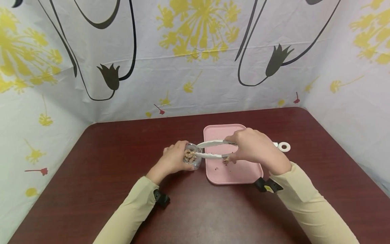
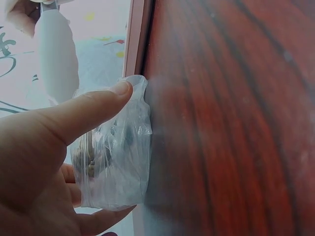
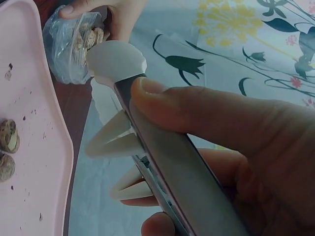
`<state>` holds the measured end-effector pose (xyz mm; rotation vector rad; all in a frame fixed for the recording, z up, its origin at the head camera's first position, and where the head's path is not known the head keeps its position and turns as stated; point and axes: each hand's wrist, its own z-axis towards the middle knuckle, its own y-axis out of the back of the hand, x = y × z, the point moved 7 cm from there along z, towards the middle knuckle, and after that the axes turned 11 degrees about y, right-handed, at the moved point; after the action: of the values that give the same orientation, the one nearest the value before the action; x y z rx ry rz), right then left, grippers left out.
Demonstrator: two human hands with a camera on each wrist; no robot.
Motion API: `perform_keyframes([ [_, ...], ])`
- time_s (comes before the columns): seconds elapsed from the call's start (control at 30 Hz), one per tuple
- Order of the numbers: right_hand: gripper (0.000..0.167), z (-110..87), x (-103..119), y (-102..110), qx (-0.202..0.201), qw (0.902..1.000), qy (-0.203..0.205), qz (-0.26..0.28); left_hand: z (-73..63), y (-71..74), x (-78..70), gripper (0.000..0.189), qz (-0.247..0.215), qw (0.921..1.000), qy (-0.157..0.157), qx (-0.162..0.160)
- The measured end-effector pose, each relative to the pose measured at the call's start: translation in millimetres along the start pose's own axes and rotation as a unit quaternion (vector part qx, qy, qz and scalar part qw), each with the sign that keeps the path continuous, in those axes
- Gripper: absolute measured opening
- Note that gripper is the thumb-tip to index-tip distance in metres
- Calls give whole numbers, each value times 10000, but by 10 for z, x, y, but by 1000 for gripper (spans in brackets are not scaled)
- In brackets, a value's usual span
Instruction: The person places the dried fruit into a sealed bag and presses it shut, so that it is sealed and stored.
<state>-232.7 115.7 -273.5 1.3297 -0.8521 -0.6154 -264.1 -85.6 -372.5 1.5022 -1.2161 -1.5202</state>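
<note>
My left hand (image 1: 174, 157) grips a small clear container wrapped in crinkled plastic (image 2: 125, 162), thumb across its near side. Inside show brown, wrinkled pieces that look like dried mushrooms (image 1: 189, 155). My right hand (image 1: 257, 147) holds a pair of tongs (image 3: 170, 162) with metal arms and white scalloped tips, the thumb lying along one arm. The tips point left and stand at the container's mouth, a gap between the two arms. Whether a piece sits between the tips, I cannot tell. A white ring (image 1: 284, 146) shows at the tongs' far end, beyond the hand.
A pink tray (image 1: 243, 174) lies just right of the container, under the tongs and right hand. On it are a few brown pieces (image 3: 9, 135) and scattered dark crumbs. The dark red wooden table (image 1: 122, 149) carries everything; patterned cloth (image 1: 195, 84) hangs behind and at both sides.
</note>
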Motion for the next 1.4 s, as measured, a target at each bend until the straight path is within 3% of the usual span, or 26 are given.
perform_keyframes([
  [0.33,32,-126,-134,-1,-128,9998,-169,0,-7,-15,4,97,49,10000,33,12],
  [0.63,29,-264,-293,5,-10,9995,-325,39,-14,-27,11,97,69,10000,2,20],
  [1.0,44,-436,-488,16,1,9979,-648,35,-16,-29,2,97,120,9999,-1,49],
  [1.4,33,-604,-648,-26,212,9963,-829,127,10,-21,4,96,142,9999,16,37],
])
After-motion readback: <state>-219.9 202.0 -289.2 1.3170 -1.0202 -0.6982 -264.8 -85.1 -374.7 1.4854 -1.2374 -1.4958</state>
